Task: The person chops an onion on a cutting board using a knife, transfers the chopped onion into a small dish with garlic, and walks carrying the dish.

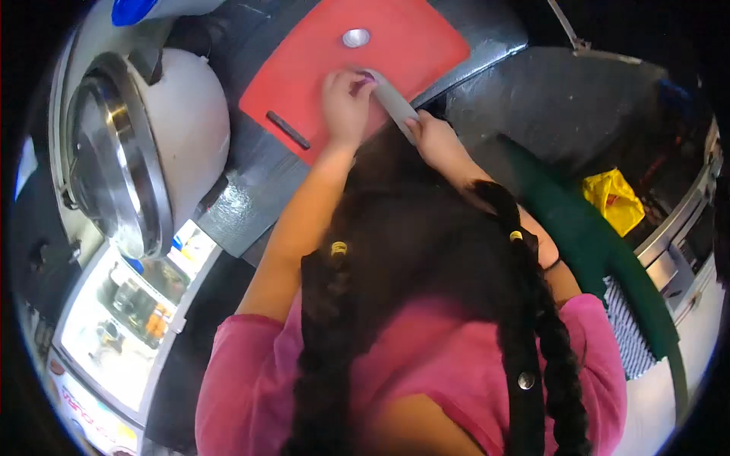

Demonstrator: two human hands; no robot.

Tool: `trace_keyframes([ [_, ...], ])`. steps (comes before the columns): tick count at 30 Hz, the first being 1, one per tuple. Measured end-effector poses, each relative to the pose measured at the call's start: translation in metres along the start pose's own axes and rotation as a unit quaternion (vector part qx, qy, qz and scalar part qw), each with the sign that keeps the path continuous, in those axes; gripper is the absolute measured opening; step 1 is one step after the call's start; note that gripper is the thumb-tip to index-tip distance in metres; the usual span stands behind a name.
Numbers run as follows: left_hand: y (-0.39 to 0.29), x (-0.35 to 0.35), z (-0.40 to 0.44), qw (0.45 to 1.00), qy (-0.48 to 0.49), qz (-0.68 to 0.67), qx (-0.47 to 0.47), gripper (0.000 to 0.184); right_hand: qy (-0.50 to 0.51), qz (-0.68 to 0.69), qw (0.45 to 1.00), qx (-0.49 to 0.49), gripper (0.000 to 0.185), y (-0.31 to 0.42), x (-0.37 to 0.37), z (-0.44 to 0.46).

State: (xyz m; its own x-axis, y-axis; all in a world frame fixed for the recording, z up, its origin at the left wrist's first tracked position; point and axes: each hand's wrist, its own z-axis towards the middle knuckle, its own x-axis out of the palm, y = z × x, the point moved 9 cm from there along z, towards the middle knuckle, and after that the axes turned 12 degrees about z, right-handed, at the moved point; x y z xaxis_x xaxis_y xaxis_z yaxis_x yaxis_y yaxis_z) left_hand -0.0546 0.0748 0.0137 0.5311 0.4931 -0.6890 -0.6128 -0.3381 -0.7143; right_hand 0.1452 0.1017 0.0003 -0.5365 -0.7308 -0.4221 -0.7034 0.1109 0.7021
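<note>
A red cutting board [304, 64] lies on the dark counter. Over it, my left hand [347, 106] is closed, its fingertips pinching a small purple piece [366, 77] at the tip end of a knife. My right hand [439, 140] is wrapped round the near end of the knife, whose wide pale blade [394, 102] slants up and left to my left fingertips. A small round silvery item [355, 38] rests on the board beyond my hands. The board's dark handle slot [288, 130] is at its lower left.
A large white pot or cooker [186, 129] with a glass lid [99, 152] stands at the left. Below it is a lit display fridge [125, 319]. A yellow bag [614, 201] lies at the right, beyond a dark green strip [585, 228].
</note>
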Motion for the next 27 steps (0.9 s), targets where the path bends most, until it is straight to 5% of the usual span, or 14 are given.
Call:
trace_keyframes([
  [7,0.012,-0.017,0.019,0.998,0.036,0.061,-0.003,0.026,-0.023,-0.107,0.989,-0.101,0.034,0.036,-0.066,0.004],
  [9,0.007,-0.021,0.022,0.995,0.052,0.086,0.027,0.026,0.072,-0.210,0.970,-0.101,0.034,0.037,-0.053,0.017],
  [13,-0.010,-0.033,0.020,0.995,0.059,0.073,0.046,0.022,0.086,-0.244,0.957,-0.134,0.037,0.043,-0.044,0.027],
  [27,-0.009,-0.020,0.015,0.989,0.055,0.130,0.049,0.024,0.182,-0.288,0.937,-0.080,0.039,0.062,-0.028,0.019],
])
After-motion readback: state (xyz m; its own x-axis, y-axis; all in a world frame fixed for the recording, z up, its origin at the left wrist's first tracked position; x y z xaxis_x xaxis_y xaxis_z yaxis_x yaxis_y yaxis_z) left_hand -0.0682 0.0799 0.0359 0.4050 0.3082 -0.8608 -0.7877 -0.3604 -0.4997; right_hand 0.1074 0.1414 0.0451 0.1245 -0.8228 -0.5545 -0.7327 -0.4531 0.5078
